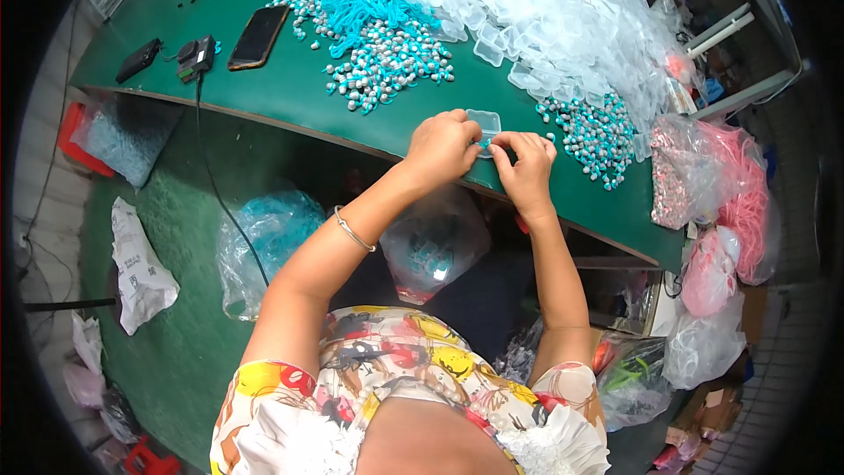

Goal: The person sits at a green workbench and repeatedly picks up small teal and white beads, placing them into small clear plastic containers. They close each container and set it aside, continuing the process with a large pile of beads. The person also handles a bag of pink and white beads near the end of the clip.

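A small clear plastic box (483, 120) with its lid swung up lies near the table's front edge, between my hands. My left hand (444, 149) is closed, its fingertips at the box's left side. From the right, my right hand (526, 167) meets it with thumb and fingers pinched together at the lower part of the box. A bit of teal (484, 144) shows between the fingertips; most of it is hidden. Beyond my left hand spreads a pile of small grey-and-teal pieces (387, 62) with teal cords (369, 13). Similar loose pieces (593, 136) lie right of my right hand.
A large heap of clear plastic boxes (545, 18) covers the table's far side. A phone (258, 37) and a small black device with a cable (195, 58) lie at the left. Bags of pink cords (743, 202) crowd the right end. Below stands a bag of teal material (272, 237).
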Tool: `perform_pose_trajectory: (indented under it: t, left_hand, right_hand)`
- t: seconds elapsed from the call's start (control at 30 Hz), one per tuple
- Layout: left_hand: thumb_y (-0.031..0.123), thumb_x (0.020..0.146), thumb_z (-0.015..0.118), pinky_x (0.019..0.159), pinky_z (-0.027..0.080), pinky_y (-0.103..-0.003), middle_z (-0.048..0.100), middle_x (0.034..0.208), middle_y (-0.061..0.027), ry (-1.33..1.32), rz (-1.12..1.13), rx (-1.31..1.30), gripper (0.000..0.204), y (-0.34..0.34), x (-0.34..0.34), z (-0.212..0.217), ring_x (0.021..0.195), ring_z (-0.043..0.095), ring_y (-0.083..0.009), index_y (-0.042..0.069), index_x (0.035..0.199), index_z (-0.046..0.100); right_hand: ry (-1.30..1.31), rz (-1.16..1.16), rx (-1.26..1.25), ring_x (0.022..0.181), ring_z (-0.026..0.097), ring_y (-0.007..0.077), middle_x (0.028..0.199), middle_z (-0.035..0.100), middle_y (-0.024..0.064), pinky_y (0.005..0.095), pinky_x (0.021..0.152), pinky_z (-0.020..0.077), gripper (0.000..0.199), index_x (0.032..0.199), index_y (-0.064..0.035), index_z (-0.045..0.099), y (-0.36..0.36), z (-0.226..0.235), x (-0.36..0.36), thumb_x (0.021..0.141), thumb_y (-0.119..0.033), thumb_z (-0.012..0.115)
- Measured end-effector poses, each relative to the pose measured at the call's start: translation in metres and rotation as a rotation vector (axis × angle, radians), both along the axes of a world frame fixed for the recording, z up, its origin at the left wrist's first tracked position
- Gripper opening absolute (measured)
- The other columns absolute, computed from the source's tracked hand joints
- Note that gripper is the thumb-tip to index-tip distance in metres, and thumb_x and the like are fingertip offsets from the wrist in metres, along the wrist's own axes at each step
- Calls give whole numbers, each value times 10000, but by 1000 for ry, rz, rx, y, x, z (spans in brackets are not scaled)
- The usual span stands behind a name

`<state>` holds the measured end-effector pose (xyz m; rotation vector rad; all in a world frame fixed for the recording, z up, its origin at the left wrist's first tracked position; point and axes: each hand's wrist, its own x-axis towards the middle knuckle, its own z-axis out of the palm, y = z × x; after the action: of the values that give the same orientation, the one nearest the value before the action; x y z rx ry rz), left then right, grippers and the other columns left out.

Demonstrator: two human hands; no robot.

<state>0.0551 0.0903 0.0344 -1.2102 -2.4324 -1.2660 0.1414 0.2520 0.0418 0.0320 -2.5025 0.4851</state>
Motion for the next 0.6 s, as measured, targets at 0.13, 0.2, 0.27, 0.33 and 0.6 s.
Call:
perform_pose_trajectory:
  t: [0.13, 0.2, 0.27, 0.33, 0.6]
  left_hand:
    - [191, 762, 739, 706, 517, -458, 618, 826, -116, 52, 45, -26, 145, 5, 0, -5, 820, 635, -340, 68, 823, 693]
    - [199, 772, 738, 710, 514, -460, 621, 843, -121, 50, 28, -14, 169, 1, 0, -6, 820, 638, -340, 69, 865, 684]
    - [217, 789, 739, 699, 512, -445, 624, 853, -120, 29, 11, 15, 242, -5, 1, -4, 807, 639, -333, 73, 967, 660]
    - [221, 789, 745, 694, 510, -438, 623, 857, -113, 25, 39, 84, 266, -14, -9, 5, 806, 637, -323, 80, 993, 650]
    - [410, 755, 779, 926, 458, -476, 570, 1182, -170, 290, 631, -3, 539, -80, -163, 26, 1101, 525, -380, 158, 1201, 615]
  right_hand:
    - [48, -40, 115, 951, 587, 228, 890, 642, 13, 432, 913, 341, 104, 843, -123, 674, -3, -2, 3, 784, -171, 745]
    - [25, 5, 72, 959, 579, 249, 920, 636, 37, 427, 896, 354, 97, 848, -109, 672, -2, 0, 3, 789, -158, 731]
    - [25, 66, -25, 924, 586, 259, 908, 644, 46, 415, 865, 380, 95, 868, -98, 668, 3, -3, -2, 797, -137, 719]
    - [39, 87, -143, 854, 600, 285, 900, 653, 81, 396, 787, 439, 103, 908, -68, 660, 11, 1, -7, 810, -76, 691]
    - [-23, 18, -375, 735, 599, 186, 873, 637, 88, 302, 677, 491, 123, 984, -24, 665, 55, -26, -37, 862, -36, 661]
